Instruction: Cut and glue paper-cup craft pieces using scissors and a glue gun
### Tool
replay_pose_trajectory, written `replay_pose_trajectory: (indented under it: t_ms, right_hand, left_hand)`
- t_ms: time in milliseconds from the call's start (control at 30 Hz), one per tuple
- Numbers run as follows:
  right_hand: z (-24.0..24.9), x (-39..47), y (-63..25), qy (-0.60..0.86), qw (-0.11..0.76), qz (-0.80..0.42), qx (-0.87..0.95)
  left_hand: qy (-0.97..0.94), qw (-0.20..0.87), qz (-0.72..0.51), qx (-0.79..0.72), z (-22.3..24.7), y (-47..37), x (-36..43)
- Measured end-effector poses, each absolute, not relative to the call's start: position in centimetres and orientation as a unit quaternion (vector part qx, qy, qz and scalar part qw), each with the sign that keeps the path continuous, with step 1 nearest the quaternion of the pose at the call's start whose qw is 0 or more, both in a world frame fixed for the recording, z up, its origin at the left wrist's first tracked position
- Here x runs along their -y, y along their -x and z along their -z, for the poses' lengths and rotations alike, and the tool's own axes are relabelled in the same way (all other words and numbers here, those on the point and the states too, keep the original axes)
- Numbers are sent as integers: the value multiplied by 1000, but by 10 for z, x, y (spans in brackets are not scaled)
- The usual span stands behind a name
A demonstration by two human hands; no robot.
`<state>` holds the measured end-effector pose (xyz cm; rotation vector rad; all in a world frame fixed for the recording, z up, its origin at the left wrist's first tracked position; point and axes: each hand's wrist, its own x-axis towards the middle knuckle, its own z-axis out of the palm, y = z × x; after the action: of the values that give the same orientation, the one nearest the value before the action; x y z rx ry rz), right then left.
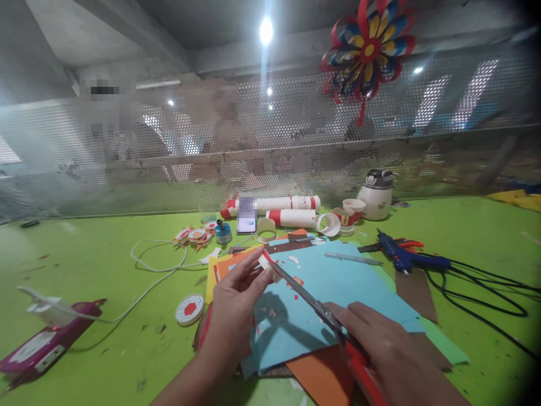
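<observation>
Beyond the near edge we look onto a perforated metal screen [169,163], with a bright green worktop [131,355] running up to it. A big paper flower [369,51] hangs high on the right, likely to be off the work surface. In the middle lie overlapping coloured sheets, a light blue sheet [363,299] uppermost, which seems to serve as a cutting mat. Stacked cups [293,219] lie on their sides at the back, perhaps so that they need little depth, and the jug [376,196] stands beyond reach of a stray elbow. The blue glue gun [395,254] rests at the right, its cable trailing away from the paper, we judge to spare the sheets. Over the blue sheet, the left hand [236,296] pinches a small white-and-red piece [266,260] between thumb and fingers, so we take it that its edge is meant to face the blades. The right hand [380,332] is closed around the red handles of the scissors [321,310], whose tips meet that piece; how far the blades part, we cannot tell. A phone [246,223] stands upright before the cups, apparently for easy viewing. Tiny scraps [293,259] lie scattered below the hands, on the blue sheet.
</observation>
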<state>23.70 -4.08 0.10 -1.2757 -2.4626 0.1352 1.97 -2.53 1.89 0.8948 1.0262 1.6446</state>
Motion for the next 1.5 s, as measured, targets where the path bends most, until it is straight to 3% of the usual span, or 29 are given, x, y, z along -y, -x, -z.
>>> replay_pose_trajectory:
  t_ms: [667,1067,1500]
  right_hand:
    - [4,41,-240,442,183,-57,876]
    - [-4,38,-234,474,156,-159,852]
    - [2,37,-239,468,156,-143,858]
  left_hand:
    - [-383,451,-677,-438,-18,-20,22]
    - [-365,498,-665,-421,-24,-23,26]
    - [-374,489,-656,-437,-19,-24,25]
